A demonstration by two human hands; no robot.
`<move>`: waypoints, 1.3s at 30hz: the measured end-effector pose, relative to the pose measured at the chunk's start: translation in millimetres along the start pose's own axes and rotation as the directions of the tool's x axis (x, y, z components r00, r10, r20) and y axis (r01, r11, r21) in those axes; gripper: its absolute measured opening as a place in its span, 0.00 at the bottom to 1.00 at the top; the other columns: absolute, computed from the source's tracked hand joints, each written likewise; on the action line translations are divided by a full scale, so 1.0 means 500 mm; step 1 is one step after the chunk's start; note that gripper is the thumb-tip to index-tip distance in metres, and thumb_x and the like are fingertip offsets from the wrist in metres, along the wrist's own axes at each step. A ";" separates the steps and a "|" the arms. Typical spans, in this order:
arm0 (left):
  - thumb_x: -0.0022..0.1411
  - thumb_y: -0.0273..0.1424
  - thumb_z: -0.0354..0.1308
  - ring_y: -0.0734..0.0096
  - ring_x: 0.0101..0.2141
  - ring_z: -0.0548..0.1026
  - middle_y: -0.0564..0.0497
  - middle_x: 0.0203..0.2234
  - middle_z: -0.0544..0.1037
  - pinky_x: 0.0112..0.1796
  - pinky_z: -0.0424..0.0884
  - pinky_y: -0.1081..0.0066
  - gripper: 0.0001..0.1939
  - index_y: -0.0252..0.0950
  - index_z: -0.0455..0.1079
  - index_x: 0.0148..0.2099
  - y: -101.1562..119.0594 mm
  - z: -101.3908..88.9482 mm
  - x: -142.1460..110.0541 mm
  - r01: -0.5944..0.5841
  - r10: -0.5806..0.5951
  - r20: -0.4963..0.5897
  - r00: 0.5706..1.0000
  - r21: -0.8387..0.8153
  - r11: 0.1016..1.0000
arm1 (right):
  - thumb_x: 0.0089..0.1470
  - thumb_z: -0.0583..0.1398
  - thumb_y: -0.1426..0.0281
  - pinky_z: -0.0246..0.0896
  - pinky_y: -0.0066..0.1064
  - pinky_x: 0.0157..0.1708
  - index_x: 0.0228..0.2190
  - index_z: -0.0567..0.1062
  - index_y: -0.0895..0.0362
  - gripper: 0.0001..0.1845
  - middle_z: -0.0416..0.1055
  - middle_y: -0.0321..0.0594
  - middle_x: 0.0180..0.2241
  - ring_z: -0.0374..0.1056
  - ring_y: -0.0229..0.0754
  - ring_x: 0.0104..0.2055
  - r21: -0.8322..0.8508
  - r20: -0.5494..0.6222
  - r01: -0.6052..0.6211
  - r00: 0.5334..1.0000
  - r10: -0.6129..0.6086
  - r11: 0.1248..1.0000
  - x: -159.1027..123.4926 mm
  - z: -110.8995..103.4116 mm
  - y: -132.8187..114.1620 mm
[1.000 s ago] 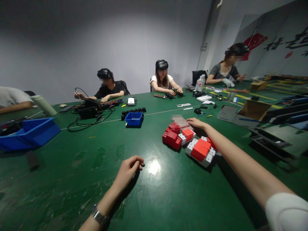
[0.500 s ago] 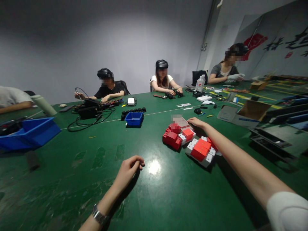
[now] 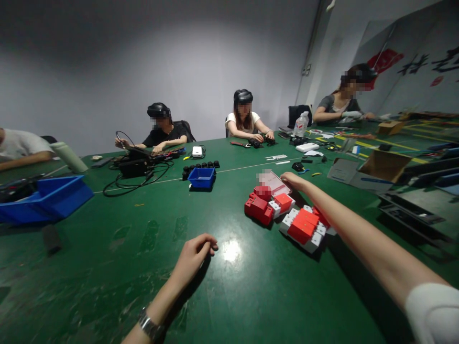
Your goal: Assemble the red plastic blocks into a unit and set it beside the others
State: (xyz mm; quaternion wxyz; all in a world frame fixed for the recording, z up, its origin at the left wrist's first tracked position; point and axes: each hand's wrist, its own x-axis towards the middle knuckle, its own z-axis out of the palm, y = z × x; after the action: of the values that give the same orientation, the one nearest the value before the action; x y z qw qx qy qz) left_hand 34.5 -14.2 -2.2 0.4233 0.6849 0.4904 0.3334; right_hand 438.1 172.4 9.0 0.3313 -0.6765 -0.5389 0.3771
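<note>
My left hand rests on the green tabletop, its fingers loosely bent and nothing visible in them. A metal watch is on that wrist. My right hand lies farther out, at the right edge of a flat, pinkish rectangular item; its fingers are mostly hidden, so a grip cannot be made out. Nearer me, beside the right forearm, sits a red-and-white block-shaped module. A smaller red-and-white module and a dark red module stand to its left.
A small blue bin stands beyond, before a row of black parts. At the left are a larger blue bin and a black device with cables. An open cardboard box sits right. Co-workers sit around the table.
The view has shifted slightly, moving everything a little to the right. My hands keep nearly the same places on the table. The far-right co-worker's hands have moved apart.
</note>
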 end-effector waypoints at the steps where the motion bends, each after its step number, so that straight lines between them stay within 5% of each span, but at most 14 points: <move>1: 0.59 0.33 0.47 0.69 0.29 0.72 0.46 0.27 0.76 0.33 0.66 0.71 0.12 0.33 0.70 0.34 0.000 0.000 0.000 -0.001 0.001 0.002 1.000 -0.001 1.000 | 0.46 0.52 0.75 0.55 0.29 0.20 0.15 0.61 0.56 0.11 0.52 0.31 0.09 0.53 0.35 0.14 0.024 0.006 -0.016 1.000 0.016 1.000 -0.003 0.002 -0.003; 14: 0.58 0.33 0.47 0.69 0.29 0.72 0.47 0.27 0.76 0.32 0.65 0.71 0.12 0.33 0.71 0.34 0.002 0.001 -0.002 -0.010 0.010 -0.013 1.000 0.004 1.000 | 0.49 0.54 0.77 0.63 0.29 0.22 0.25 0.69 0.57 0.06 0.70 0.36 0.18 0.65 0.37 0.17 0.257 0.125 -0.117 0.988 0.087 0.959 -0.054 0.026 -0.056; 20: 0.59 0.32 0.47 0.69 0.29 0.73 0.47 0.27 0.76 0.33 0.66 0.71 0.12 0.33 0.70 0.34 -0.002 0.001 -0.003 -0.010 0.010 -0.010 1.000 0.005 1.000 | 0.50 0.58 0.76 0.62 0.28 0.21 0.24 0.70 0.60 0.04 0.70 0.37 0.16 0.65 0.37 0.17 0.382 -0.046 -0.045 0.997 0.068 0.923 -0.043 0.027 -0.064; 25: 0.59 0.31 0.46 0.69 0.29 0.73 0.47 0.27 0.76 0.33 0.66 0.71 0.12 0.33 0.70 0.34 -0.003 0.000 -0.003 -0.024 0.024 -0.006 1.000 0.005 1.000 | 0.56 0.52 0.74 0.67 0.29 0.30 0.32 0.70 0.57 0.06 0.74 0.37 0.25 0.70 0.36 0.26 0.461 -0.185 0.100 0.983 -0.014 0.882 -0.037 0.002 -0.091; 31: 0.59 0.31 0.46 0.69 0.29 0.73 0.47 0.27 0.76 0.34 0.66 0.71 0.12 0.33 0.70 0.34 -0.003 0.000 -0.003 -0.036 0.036 -0.004 0.999 0.014 0.999 | 0.57 0.52 0.72 0.69 0.33 0.38 0.33 0.68 0.56 0.05 0.75 0.39 0.33 0.72 0.38 0.35 0.681 -0.186 0.298 0.954 -0.235 0.669 -0.084 0.022 -0.137; 36: 0.58 0.31 0.46 0.69 0.29 0.73 0.47 0.26 0.76 0.33 0.66 0.72 0.12 0.33 0.71 0.34 0.001 0.000 -0.003 -0.022 0.022 -0.005 1.000 0.030 0.999 | 0.54 0.56 0.72 0.69 0.31 0.38 0.34 0.70 0.54 0.04 0.75 0.35 0.34 0.72 0.36 0.33 0.905 -0.056 0.207 0.925 -0.377 0.372 -0.154 0.105 -0.161; 39: 0.58 0.31 0.46 0.69 0.28 0.73 0.47 0.26 0.76 0.33 0.66 0.72 0.13 0.33 0.71 0.34 0.000 0.000 -0.003 -0.026 0.026 -0.005 1.000 0.021 0.999 | 0.54 0.56 0.74 0.70 0.30 0.37 0.34 0.71 0.55 0.05 0.76 0.36 0.33 0.72 0.35 0.31 0.937 0.014 0.118 0.927 -0.375 0.327 -0.181 0.144 -0.171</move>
State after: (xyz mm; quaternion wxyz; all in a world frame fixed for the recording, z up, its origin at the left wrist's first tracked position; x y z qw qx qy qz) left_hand 33.9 -15.3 -2.2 0.4105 0.6947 0.4860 0.3356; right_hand 322.7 104.0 60.2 0.6415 -0.2346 -0.3651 0.6325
